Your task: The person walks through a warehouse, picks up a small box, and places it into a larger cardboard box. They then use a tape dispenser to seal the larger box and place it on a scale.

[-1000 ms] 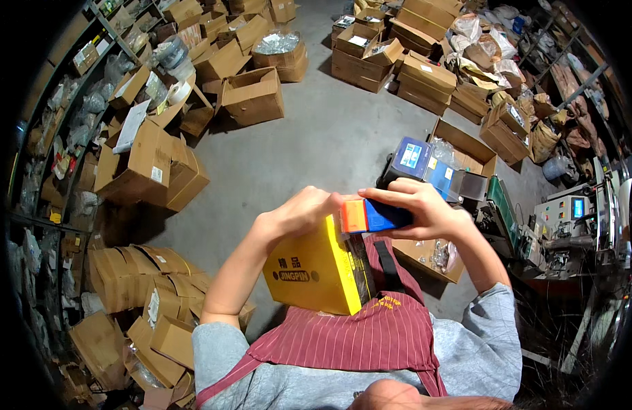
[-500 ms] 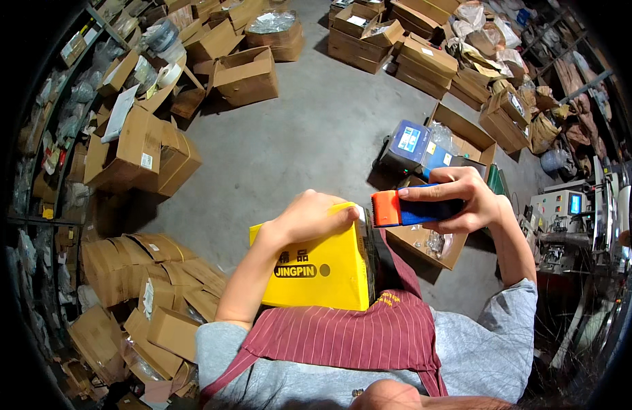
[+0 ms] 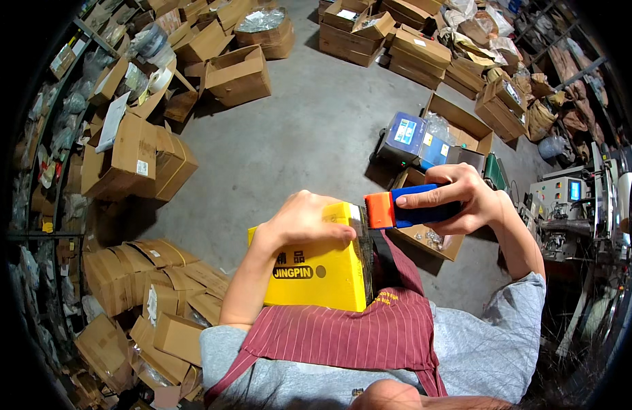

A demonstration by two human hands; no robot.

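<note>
In front of my chest is a yellow cardboard box (image 3: 314,273) with dark print on its near face. My left hand (image 3: 306,217) grips its upper edge, the thumb pressed on the near face and the other fingers out of sight behind. The narrow side at the box's right is dark and shiny. Just right of that side, my right hand (image 3: 459,198) holds a blue and orange tape dispenser (image 3: 408,207), fingers wrapped round the blue body. Its orange end points at the box's upper right corner; a small gap shows between them.
Beyond my right hand, a blue device (image 3: 406,139) with a screen sits by an open carton (image 3: 483,126). A machine (image 3: 562,198) stands at the right. Cartons (image 3: 237,78) and flattened cardboard (image 3: 131,270) lie to the left, beside loaded shelves (image 3: 53,236).
The tape dispenser has shifted slightly left and turned a little. The box has turned so more of its dark right side shows. Both hands keep their holds.
</note>
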